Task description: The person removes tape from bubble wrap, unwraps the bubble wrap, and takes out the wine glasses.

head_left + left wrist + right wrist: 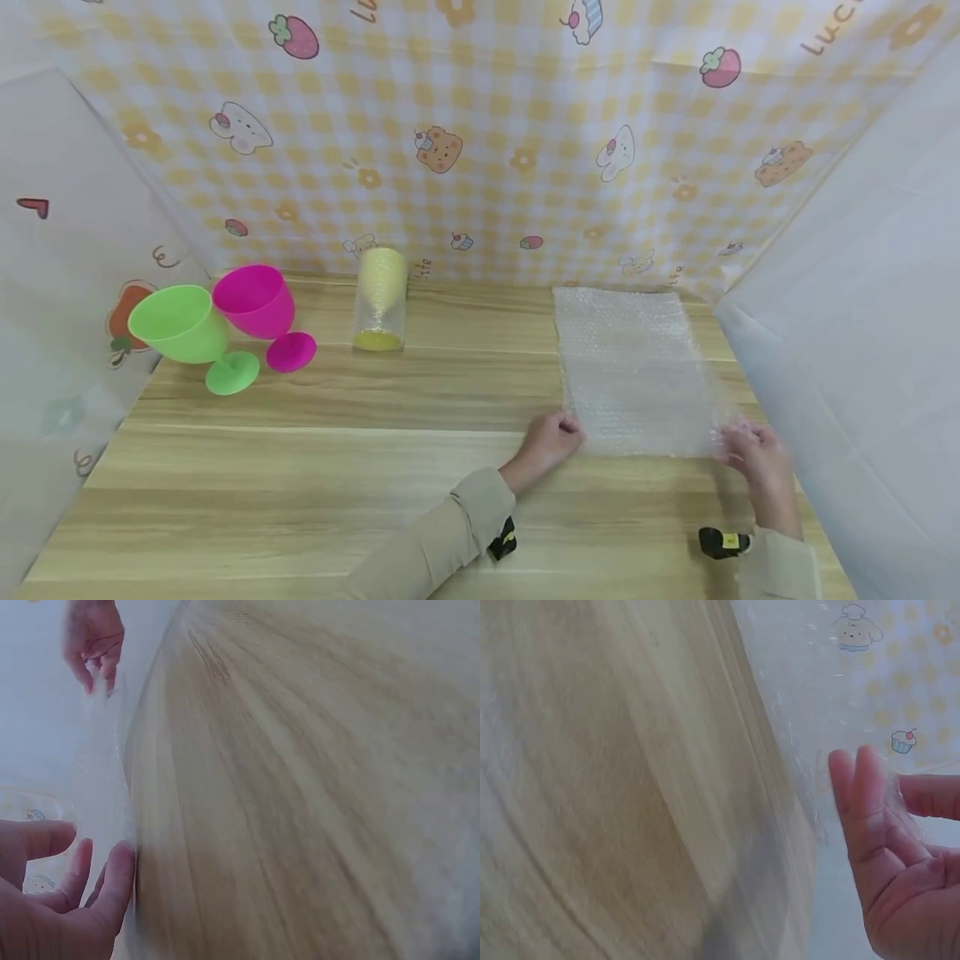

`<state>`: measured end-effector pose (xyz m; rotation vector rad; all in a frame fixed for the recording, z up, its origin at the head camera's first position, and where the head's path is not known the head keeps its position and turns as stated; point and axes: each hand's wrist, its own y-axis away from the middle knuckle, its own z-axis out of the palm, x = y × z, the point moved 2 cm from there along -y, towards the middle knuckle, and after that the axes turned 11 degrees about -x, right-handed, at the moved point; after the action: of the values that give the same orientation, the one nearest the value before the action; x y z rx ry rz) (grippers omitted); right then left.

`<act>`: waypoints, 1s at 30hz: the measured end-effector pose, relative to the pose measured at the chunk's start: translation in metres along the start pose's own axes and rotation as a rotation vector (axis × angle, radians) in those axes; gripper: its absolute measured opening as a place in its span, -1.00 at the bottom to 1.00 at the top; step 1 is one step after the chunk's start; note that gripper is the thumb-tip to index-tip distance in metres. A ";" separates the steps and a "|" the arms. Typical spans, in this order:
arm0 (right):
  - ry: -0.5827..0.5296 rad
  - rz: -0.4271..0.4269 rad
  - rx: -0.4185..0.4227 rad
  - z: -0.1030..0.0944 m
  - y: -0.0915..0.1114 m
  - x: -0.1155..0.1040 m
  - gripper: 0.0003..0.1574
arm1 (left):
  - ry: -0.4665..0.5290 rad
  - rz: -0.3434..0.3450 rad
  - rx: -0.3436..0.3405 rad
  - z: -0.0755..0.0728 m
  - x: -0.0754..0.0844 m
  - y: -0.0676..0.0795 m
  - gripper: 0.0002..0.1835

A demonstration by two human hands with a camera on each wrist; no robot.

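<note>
A clear sheet of bubble wrap [633, 375] lies on the right part of the wooden table. My left hand [550, 442] is at its near left corner. In the left wrist view the left thumb and fingers [116, 881] stand a little apart, the fingertips against the sheet's edge. With thumb and fingers my right hand [757, 467] pinches the near right corner, which is raised off the table. Crinkled plastic shows between thumb and fingers of the right hand [907, 877] in the right wrist view.
On the far left stand a green goblet [180, 325] and a magenta goblet [255, 302]. A yellow goblet [384, 279], wrapped in clear bubble wrap, stands upside down at the back. A checked curtain [487, 142] hangs behind the table [300, 492], with white side walls [862, 333].
</note>
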<state>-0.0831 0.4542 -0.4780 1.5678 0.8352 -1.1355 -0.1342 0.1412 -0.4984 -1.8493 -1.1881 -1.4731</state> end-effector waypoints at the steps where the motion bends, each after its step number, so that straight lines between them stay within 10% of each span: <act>1: 0.056 -0.003 -0.003 -0.001 0.000 0.002 -0.80 | -0.007 0.001 0.004 -0.001 -0.001 0.000 -0.95; 8: 0.079 -0.024 -0.032 0.002 0.005 0.002 -0.94 | 0.022 -0.015 0.002 -0.003 -0.006 0.000 -0.94; 22: -0.057 -0.119 -0.040 -0.005 -0.026 0.034 -0.94 | 0.622 -0.121 -0.011 -0.006 -0.009 0.000 -0.76; 30: -0.108 -0.197 -0.038 -0.008 -0.024 0.030 -0.88 | 0.689 -0.153 -0.065 -0.013 -0.003 0.001 -0.92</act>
<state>-0.0934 0.4684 -0.5134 1.4035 0.9481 -1.3249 -0.1401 0.1289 -0.4970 -1.1300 -0.9458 -2.0209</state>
